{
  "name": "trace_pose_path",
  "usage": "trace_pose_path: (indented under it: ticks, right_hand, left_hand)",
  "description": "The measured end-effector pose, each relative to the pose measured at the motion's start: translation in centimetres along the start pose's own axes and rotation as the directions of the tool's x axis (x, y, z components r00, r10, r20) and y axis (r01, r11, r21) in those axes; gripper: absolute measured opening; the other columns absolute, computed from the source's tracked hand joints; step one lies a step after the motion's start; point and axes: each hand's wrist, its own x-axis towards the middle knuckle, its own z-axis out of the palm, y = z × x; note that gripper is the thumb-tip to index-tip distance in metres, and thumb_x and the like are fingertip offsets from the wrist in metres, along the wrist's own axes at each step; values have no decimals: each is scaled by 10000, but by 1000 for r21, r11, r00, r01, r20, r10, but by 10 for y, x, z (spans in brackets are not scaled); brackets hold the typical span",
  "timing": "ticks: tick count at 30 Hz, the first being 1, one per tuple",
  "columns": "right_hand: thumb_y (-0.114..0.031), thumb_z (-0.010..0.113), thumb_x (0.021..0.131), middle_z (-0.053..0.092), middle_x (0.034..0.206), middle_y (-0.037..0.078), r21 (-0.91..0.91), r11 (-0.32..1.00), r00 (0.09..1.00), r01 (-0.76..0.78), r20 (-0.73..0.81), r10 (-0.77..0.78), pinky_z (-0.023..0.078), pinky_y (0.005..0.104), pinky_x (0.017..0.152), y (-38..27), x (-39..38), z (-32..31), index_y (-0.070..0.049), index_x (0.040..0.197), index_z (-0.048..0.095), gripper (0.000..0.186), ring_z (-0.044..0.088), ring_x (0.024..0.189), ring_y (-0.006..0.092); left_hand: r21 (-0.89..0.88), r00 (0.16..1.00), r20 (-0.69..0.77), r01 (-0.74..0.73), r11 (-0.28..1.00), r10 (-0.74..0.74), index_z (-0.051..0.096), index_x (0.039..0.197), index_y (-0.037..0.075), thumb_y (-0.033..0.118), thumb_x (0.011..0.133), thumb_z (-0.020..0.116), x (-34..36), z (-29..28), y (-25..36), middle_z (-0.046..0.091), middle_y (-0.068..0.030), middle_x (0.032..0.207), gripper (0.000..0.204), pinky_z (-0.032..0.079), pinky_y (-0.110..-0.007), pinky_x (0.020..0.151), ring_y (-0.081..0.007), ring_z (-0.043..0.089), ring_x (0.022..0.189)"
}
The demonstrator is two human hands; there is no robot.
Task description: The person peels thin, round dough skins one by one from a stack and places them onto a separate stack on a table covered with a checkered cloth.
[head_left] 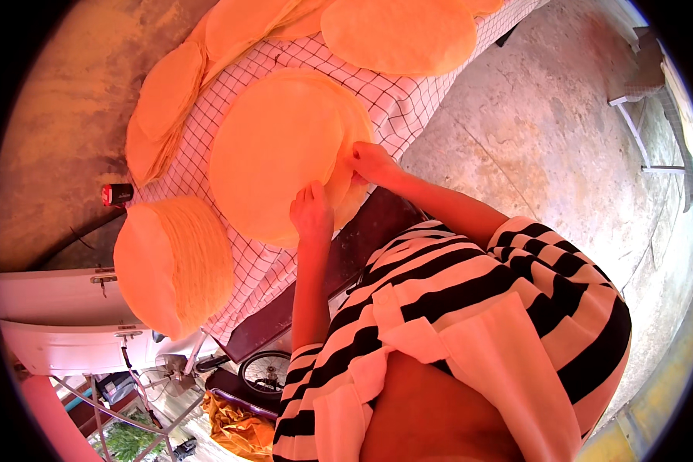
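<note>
Together, left hand [312, 212], right hand [374, 164], pinching round sheets [273, 158]

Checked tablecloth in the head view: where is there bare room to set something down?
Bare checked tablecloth lies between the middle stack and the upper-right stack. A narrower strip separates the middle stack from the upper-left stack. It's crowded at the middle stack's right side, where the left hand and right hand are.

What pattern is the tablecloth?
The tablecloth has a dark grid on pinkish white, best in the head view.
</note>
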Motion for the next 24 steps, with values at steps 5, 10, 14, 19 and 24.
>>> trace_pose_path:
  ticks: [5, 10, 14, 19, 24]
  right_hand:
    - [-117, 490, 814, 588, 672, 96, 228, 973, 999, 45, -19, -42, 473, 262, 441, -8, 4, 10, 12, 726, 478, 156, 610, 542, 150]
    - [-156, 533, 820, 543, 647, 54, 202, 967, 987, 156, -6, -158, 461, 246, 498, -1, 14, 13, -14, 742, 484, 170, 558, 540, 120]
    - [-175, 538, 831, 532, 664, 35, 292, 943, 981, 158, 59, -183, 454, 240, 524, 2, 19, 15, -28, 754, 491, 173, 550, 586, 103]
    - [-199, 530, 852, 539, 731, 24, 378, 915, 973, 141, 117, -198, 471, 243, 541, 0, 19, 14, -29, 763, 489, 196, 559, 642, 101]
    - [-217, 533, 859, 543, 765, 31, 423, 904, 975, 59, 171, -144, 483, 244, 567, 3, 15, 10, -33, 786, 495, 202, 571, 659, 112]
  left_hand:
    - [-18, 998, -11, 57, 998, -57, 474, 750, 48, 21, 671, 515, 15, 9, 19, 533, -71, 701, 93, 425, -348, 509, -241, 553, 683]
    - [-44, 994, -57, 86, 995, -89, 505, 803, 26, 16, 677, 519, 15, 6, 22, 545, -83, 707, 127, 440, -361, 533, -247, 562, 694]
    - [-98, 990, -95, 93, 991, -102, 530, 888, -5, 13, 711, 529, 15, 8, 18, 572, -104, 732, 177, 449, -356, 538, -254, 572, 705]
    - [-131, 986, -40, 155, 979, -162, 532, 943, -21, 77, 757, 578, 16, 6, 22, 587, -118, 756, 215, 453, -366, 569, -276, 575, 713]
    - [-187, 985, -125, 97, 978, -121, 517, 975, -27, 125, 766, 600, 15, 0, 27, 588, -125, 775, 271, 451, -378, 561, -294, 580, 703]
